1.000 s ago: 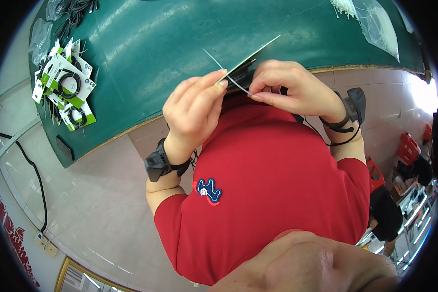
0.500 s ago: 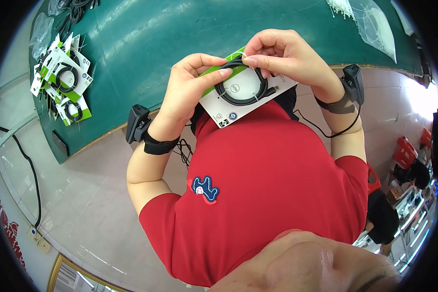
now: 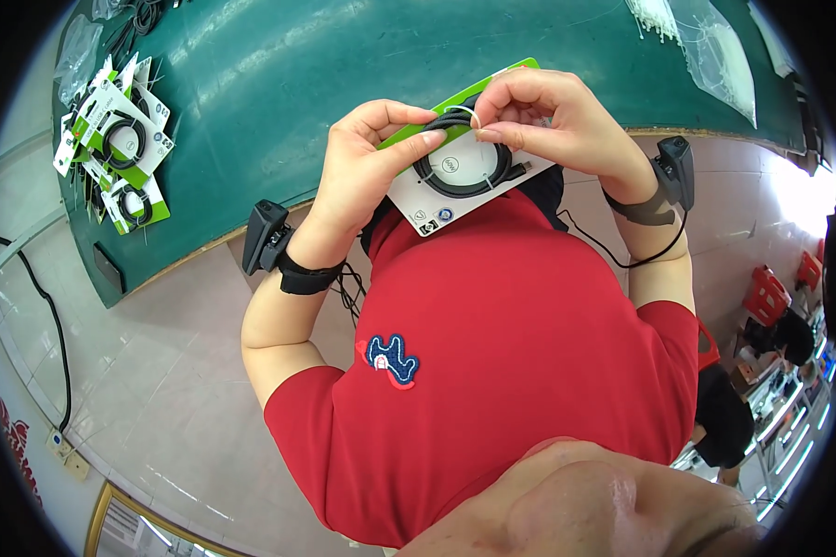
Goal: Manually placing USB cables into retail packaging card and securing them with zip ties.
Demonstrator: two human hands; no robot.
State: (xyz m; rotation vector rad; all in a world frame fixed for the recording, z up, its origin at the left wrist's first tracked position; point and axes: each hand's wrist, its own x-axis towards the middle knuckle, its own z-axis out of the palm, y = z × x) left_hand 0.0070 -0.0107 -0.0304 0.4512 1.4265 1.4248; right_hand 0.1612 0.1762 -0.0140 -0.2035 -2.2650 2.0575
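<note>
My left hand point(image 3: 381, 153) is closed on the left edge of a white-and-green packaging card point(image 3: 409, 206), its thumb pressing on the coiled black cable point(image 3: 503, 172) that lies on the card. A thin white zip tie point(image 3: 461, 109) arches over the top of the coil. My right hand point(image 3: 543, 121) pinches the tie between thumb and forefinger, its other fingers curled. The card is tilted at the table's front edge, close to my body. Another tie crosses the lower part of the coil, and a cable plug shows at its right.
On the green table point(image 3: 297, 84), a pile of carded cables point(image 3: 121, 139) lies at the left. Loose black cables point(image 3: 144, 23) are at the far left. White zip ties point(image 3: 655, 17) and a clear bag point(image 3: 720, 70) rest at the far right. A dark flat object point(image 3: 108, 267) sits near the left corner.
My right hand has shifted slightly right and down, still pinching the tie. More of the tie's arch and of the card's green top now shows. My left hand has barely moved.
</note>
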